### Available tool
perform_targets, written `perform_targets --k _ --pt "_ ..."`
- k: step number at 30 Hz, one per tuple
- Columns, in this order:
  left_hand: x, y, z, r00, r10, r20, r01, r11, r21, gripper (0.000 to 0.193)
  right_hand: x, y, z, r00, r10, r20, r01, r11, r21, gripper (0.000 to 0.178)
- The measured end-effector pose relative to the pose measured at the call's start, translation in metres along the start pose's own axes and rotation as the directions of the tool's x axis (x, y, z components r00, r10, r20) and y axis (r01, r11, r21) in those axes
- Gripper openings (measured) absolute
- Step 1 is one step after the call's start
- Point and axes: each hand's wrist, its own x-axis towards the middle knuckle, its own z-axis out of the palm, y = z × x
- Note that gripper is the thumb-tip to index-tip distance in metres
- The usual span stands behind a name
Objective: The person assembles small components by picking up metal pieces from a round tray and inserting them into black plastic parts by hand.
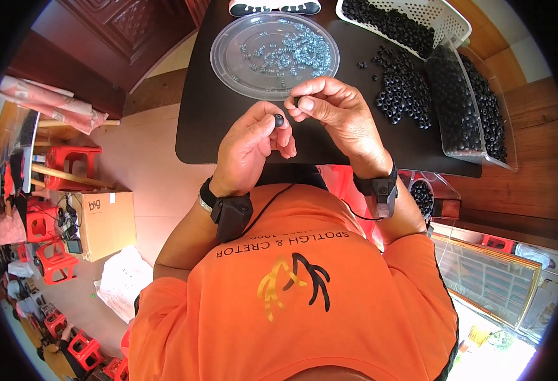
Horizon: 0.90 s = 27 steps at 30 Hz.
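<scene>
My left hand pinches a small black rounded part with a hole in its end between thumb and fingertips. Just to the right and slightly higher, my right hand is closed in a pinch on a small dark piece, mostly hidden by the fingers. The two hands are close together but apart, above the near edge of the black table. Right behind them lies a round clear plastic tray, holding many tiny silvery springs, heaped mostly toward its right side.
Loose black ring-shaped parts are spread on the table to the right. Beyond them stands a white perforated basket; a clear bin of black parts is at the right edge. A cardboard box and red stools stand at left.
</scene>
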Motion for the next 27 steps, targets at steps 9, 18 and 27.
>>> perform_targets --k 9,18,27 --pt "0.000 -0.001 0.000 1.000 0.003 -0.011 -0.003 1.000 0.013 0.025 -0.004 0.007 0.003 0.998 -0.014 0.062 0.012 0.999 0.038 0.016" --pt "0.001 -0.001 -0.001 1.000 -0.021 -0.022 0.022 1.000 0.019 0.024 -0.007 0.004 0.003 1.000 -0.012 0.010 0.013 0.994 -0.109 0.014" --pt "0.002 -0.003 -0.001 0.998 -0.045 -0.037 0.049 0.993 0.109 0.025 -0.009 -0.003 0.002 0.997 -0.020 0.079 0.032 0.989 -0.145 0.012"
